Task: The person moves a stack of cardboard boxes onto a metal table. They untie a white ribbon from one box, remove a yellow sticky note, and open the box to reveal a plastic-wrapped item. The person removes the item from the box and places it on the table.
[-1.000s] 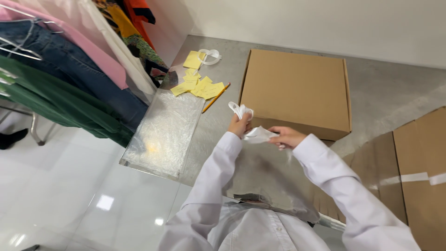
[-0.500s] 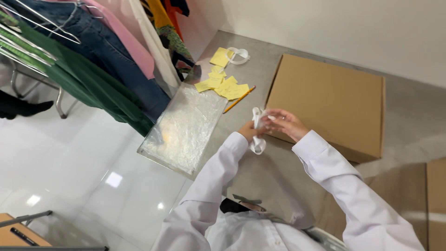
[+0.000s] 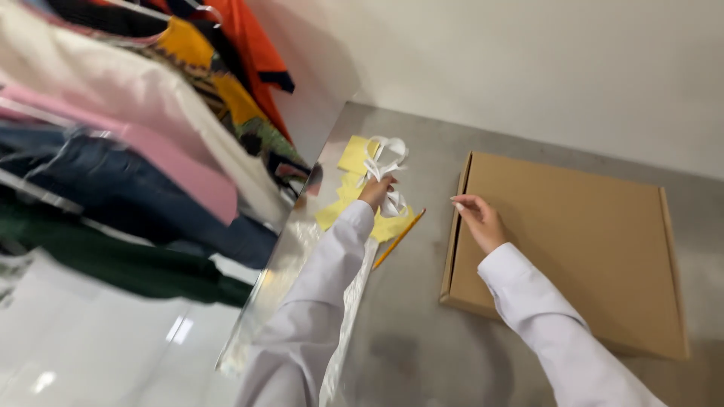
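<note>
Both arms reach out: your left hand (image 3: pixel 375 191) grasps crumpled white paper (image 3: pixel 386 175) above the yellow notes (image 3: pixel 354 155); your right hand (image 3: pixel 478 220) rests released on the box (image 3: pixel 573 241).

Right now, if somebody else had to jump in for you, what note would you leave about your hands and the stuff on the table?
Left hand: shut on a crumpled bit of white strip, held over the yellow paper pieces at the far left of the grey table.
Right hand: open, holds nothing, fingers resting on the left edge of the flat cardboard box.
Nearby: a loose white strip bundle on the yellow pieces, a yellow pencil beside them, and a clothes rack to the left.
Done: box lies closed.
Left: white strip not yet set down.
</note>
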